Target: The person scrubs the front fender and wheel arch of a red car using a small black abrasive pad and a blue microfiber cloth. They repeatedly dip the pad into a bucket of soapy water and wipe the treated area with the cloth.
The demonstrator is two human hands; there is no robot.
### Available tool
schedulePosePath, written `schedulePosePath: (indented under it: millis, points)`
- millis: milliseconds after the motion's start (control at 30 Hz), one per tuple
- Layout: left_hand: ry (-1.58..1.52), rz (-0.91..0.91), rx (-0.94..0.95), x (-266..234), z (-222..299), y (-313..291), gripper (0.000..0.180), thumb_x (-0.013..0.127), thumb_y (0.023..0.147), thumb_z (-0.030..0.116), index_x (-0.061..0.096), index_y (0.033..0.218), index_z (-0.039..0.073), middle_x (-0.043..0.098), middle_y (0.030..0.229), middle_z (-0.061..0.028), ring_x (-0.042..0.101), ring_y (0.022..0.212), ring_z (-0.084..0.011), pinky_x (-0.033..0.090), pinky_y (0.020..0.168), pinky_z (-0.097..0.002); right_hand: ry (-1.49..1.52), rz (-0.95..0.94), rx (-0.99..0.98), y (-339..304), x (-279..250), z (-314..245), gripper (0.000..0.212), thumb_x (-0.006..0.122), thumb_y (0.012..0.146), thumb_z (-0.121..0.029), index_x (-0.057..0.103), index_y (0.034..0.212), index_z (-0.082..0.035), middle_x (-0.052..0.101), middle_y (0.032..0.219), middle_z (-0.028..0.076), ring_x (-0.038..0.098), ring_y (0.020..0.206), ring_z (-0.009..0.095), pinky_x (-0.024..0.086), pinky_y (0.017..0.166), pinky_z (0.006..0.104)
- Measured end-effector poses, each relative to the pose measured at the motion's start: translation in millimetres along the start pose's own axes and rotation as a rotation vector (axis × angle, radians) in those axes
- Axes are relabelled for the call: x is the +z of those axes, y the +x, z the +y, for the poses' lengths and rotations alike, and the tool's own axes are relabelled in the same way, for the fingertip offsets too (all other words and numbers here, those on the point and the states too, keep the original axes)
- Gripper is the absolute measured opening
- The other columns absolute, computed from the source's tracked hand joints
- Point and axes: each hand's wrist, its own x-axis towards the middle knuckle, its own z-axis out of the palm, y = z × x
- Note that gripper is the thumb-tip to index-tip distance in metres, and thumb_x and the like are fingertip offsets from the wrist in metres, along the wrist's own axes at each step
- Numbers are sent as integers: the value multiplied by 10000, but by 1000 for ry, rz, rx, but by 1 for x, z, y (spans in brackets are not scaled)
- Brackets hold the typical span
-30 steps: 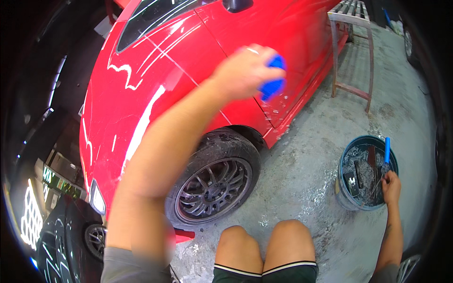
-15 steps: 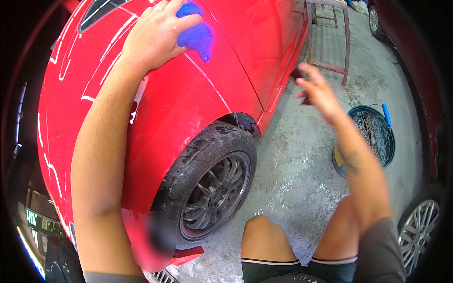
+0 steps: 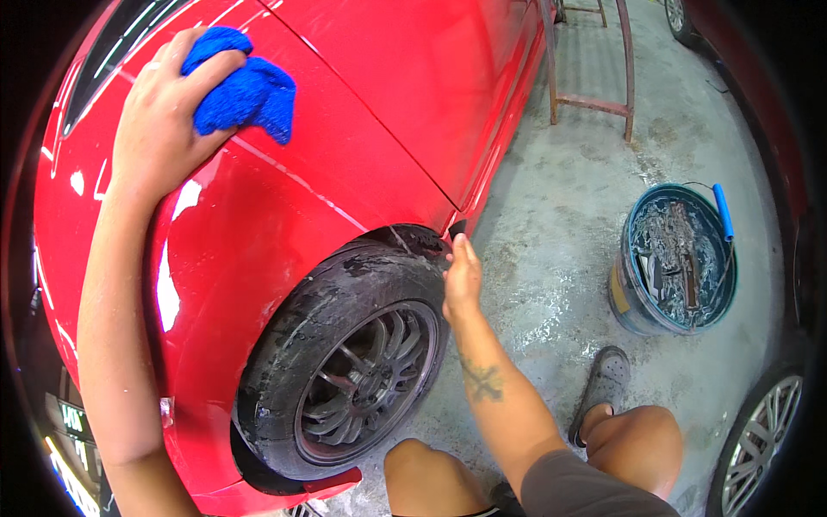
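My left hand (image 3: 164, 112) is closed around a bunched blue microfiber cloth (image 3: 237, 90), resting on the upper part of a red car's fender (image 3: 284, 181). My right hand (image 3: 465, 276) reaches to the lower rear end of the wheel arch, beside the tire (image 3: 345, 284). Its fingers pinch a small dark piece (image 3: 457, 229), possibly folded sandpaper, at the body's lower edge. Most of that piece is hidden by the fingers. The wheel's dark multi-spoke rim (image 3: 366, 383) lies just below, and grime streaks the tire.
A dark bucket (image 3: 624, 276) with a blue handle grip (image 3: 722, 211) holds cloudy water and some tools, on the wet concrete floor (image 3: 551, 293). Farther back stands a rusty metal stand (image 3: 590, 103). Another car's wheel (image 3: 762, 444) is at the lower right.
My right hand has swung left and down from over the floor to the wheel arch's lower end. Along with the view's shift, my left hand and the blue cloth appear farther left.
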Motion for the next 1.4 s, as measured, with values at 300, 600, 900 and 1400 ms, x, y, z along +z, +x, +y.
schedulePosePath:
  millis: [300,600,900,1400]
  points:
    - [64,-276,-61,-4,11,6,720,968,711,338,662,1355,234,540,1543,-170,570,1392,-430,517,1115,-561,-809,149,-298,-11,54,8,572,466,1142,-417,560,1587,-70,552,1644,96,561,1274,374,412,1161,508]
    - [40,-273,20,2,20,12,723,974,704,294,664,1356,253,542,1546,-157,572,1384,-428,525,1106,-551,-810,57,-378,-50,85,-18,582,519,1119,-424,559,1592,-88,548,1651,89,572,1200,394,419,1108,536]
    - [11,-252,0,5,20,13,696,970,705,267,678,1335,219,568,1515,-177,602,1356,-433,522,1101,-567,-837,82,-315,-24,72,-11,525,459,1141,-415,621,1533,-105,660,1529,89,600,1128,386,444,1042,532]
    - [3,-212,11,8,21,14,707,973,703,258,679,1346,246,570,1517,-149,617,1341,-424,546,1089,-546,-801,178,-332,-2,61,4,490,525,1121,-335,632,1520,-71,632,1558,134,600,1150,394,445,1069,504]
